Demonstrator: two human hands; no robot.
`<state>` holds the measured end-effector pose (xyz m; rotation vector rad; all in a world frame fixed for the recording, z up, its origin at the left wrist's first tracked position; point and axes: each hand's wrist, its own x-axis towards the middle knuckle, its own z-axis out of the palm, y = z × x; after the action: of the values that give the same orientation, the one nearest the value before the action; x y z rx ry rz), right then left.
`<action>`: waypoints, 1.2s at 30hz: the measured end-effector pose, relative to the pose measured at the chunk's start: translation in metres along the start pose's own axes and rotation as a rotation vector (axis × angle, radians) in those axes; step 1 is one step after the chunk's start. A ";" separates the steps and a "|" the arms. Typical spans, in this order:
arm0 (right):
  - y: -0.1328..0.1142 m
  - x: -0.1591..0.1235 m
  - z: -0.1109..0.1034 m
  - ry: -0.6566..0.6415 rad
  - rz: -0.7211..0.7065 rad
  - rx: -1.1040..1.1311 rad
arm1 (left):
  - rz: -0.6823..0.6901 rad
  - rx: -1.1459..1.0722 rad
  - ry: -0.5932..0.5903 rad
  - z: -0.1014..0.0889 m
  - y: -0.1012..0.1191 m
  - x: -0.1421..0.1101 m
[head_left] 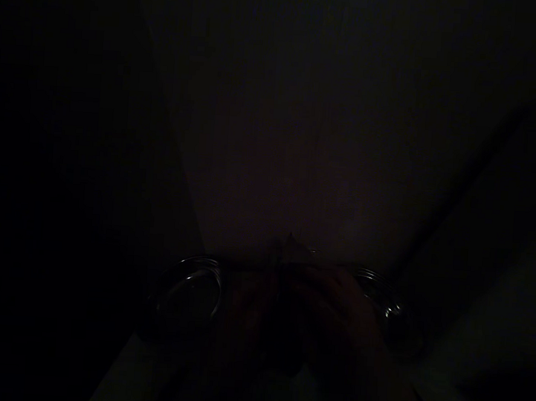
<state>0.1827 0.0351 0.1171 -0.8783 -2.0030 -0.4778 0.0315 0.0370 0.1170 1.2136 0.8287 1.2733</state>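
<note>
The picture is very dark. Low in the middle, my left hand and my right hand are close together, fingers bent in toward each other. Between them rises a small dark piece with a pointed tip; its kind is too dark to tell. The fingers look closed around something there, mostly lost in shadow. Beside my left hand is a round, shiny-rimmed bowl-like vessel. A similar shiny vessel sits to the right, partly behind my right hand and wrist.
Beyond the hands stretches a broad, dim, plain surface, with a slanting edge on its left and a dark slanting line on its right. A paler surface shows at the lower left. Deep shadow hides the far left.
</note>
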 end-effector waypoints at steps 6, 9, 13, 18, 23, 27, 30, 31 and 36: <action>0.016 0.004 -0.003 -0.059 0.155 0.014 | -0.026 0.020 -0.052 -0.003 -0.002 -0.004; 0.014 0.003 -0.005 -0.055 0.095 0.036 | -0.024 0.023 -0.034 -0.004 -0.003 -0.002; 0.002 -0.001 -0.007 -0.054 -0.004 0.048 | -0.016 0.035 0.014 -0.006 -0.001 0.004; 0.005 0.000 -0.005 -0.034 0.017 0.050 | -0.007 0.057 0.036 -0.005 0.002 0.003; 0.016 0.003 -0.003 -0.035 0.147 0.020 | -0.031 0.068 0.014 -0.001 0.004 -0.002; 0.010 0.000 -0.003 -0.018 0.048 0.041 | -0.037 0.068 0.010 -0.001 0.006 -0.001; 0.007 -0.003 -0.003 -0.027 -0.005 0.061 | -0.043 0.062 0.013 -0.001 0.007 -0.001; 0.008 -0.003 -0.002 -0.030 0.010 0.055 | -0.049 0.060 0.011 -0.001 0.008 -0.001; 0.017 0.002 -0.004 -0.034 0.166 0.051 | -0.101 0.047 -0.016 -0.004 0.007 -0.005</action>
<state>0.1966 0.0443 0.1207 -1.0165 -1.9446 -0.3189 0.0255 0.0323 0.1224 1.2025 0.9014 1.1670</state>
